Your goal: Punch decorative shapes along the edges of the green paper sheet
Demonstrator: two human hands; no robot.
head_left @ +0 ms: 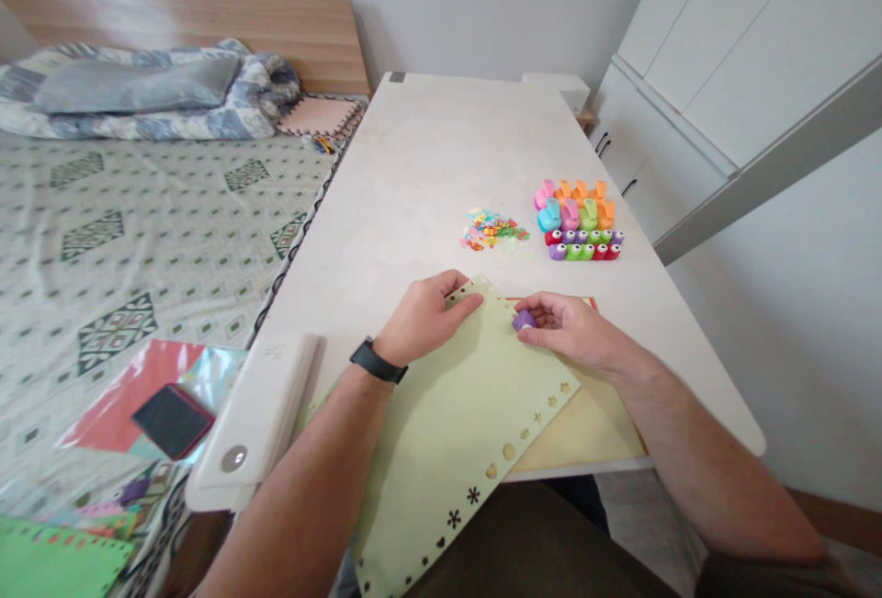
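Observation:
A pale green paper sheet (455,414) lies across the near edge of the white table (427,157), with punched shapes along its right border. My left hand (427,318) presses flat on the sheet's far corner; a black watch sits on that wrist. My right hand (571,332) pinches a small purple paper punch (524,321) at the sheet's edge. Under the green sheet lie a yellow-orange sheet (585,433) and a sliver of red paper.
Farther right on the table stand several coloured punches (580,220) in rows, beside a heap of punched paper bits (491,230). A white flat device (254,419) lies at the table's left corner. A bed at left holds papers, a dark phone (172,420) and bedding.

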